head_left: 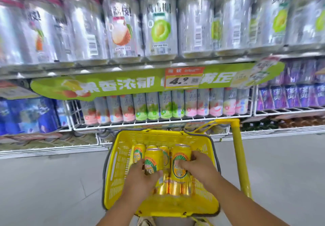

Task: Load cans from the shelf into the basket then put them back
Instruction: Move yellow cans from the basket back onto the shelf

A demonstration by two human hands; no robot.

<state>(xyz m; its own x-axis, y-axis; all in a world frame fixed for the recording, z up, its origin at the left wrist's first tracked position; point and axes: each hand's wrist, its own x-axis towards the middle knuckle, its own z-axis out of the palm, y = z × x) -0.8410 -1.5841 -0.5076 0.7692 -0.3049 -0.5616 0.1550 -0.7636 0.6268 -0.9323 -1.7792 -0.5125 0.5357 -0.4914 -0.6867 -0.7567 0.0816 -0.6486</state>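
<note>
A: Yellow cans (153, 160) — where now?

B: Down in the yellow basket (112, 169), standing packed together on the floor in front of the shelf (123, 67). Two raised above the rest, one in each hand.

A: Grip?

B: Left hand (140, 176) wrapped round the lower body of the left can, thumb across the label. Right hand (198, 166) curled round the taller can (181, 162) from the right side, fingertips over its far edge. Both closed on metal, neither spread.

A: Handling?

B: Probably full, so fairly heavy for the size; rigid along the axis, yet thin-walled — easy to dent under a hard squeeze. Smooth printed skin, likely slippery. Best taken round the middle of the barrel, not by the rim.

A: Arm pose?

B: Both forearms reaching forward and down from the bottom edge, wrists bent slightly inward, hands close together but apart.

A: Going in or coming out?

B: Hard to say from one blurred view; possibly lifting out.
</note>
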